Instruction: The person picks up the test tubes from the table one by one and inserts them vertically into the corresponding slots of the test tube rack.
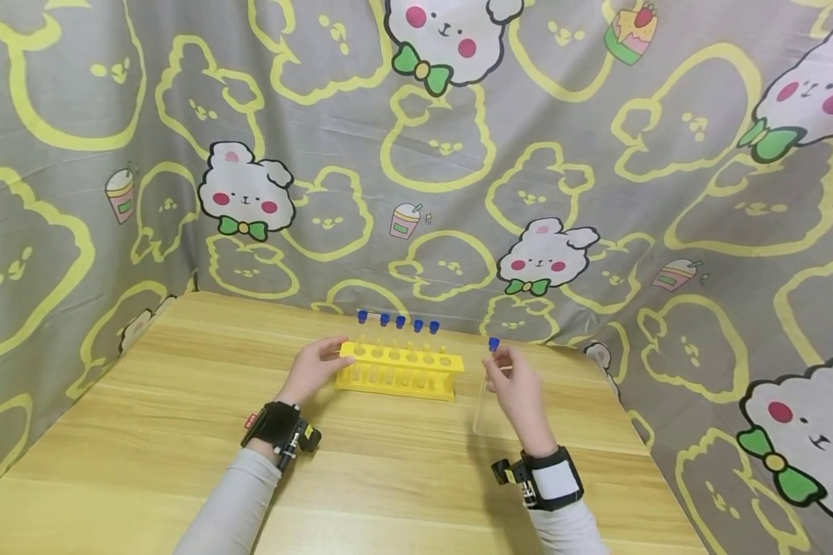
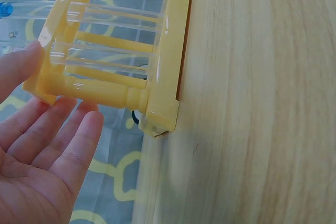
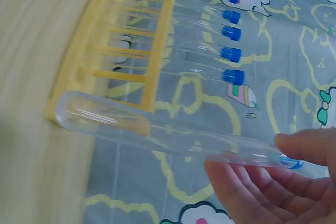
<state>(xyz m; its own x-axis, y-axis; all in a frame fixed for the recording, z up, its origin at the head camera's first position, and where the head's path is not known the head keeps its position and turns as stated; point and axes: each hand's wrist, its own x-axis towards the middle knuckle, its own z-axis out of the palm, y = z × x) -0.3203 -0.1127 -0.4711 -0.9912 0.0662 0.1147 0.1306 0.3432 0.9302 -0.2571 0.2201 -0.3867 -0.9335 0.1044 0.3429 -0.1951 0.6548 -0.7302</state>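
Note:
A yellow test tube rack [image 1: 397, 392] stands on the table, holding several clear test tubes with blue caps [image 1: 400, 321]. My left hand [image 1: 311, 371] grips its left end; in the left wrist view the thumb [image 2: 23, 66] lies on the upper plate, with the fingers on the far side. To the right of the rack, my right hand [image 1: 518, 391] pinches another clear test tube [image 3: 178, 136] near its blue cap [image 1: 494, 344]. This tube is raised off the table and slightly tilted, its round bottom pointing down. The rack's rightmost hole shows no tube.
The wooden table [image 1: 361, 478] reaches back to a grey curtain [image 1: 347, 231] with yellow outlines and cartoon bears, which hangs behind it and along both sides. A band with a small camera [image 1: 551, 479] sits on each wrist.

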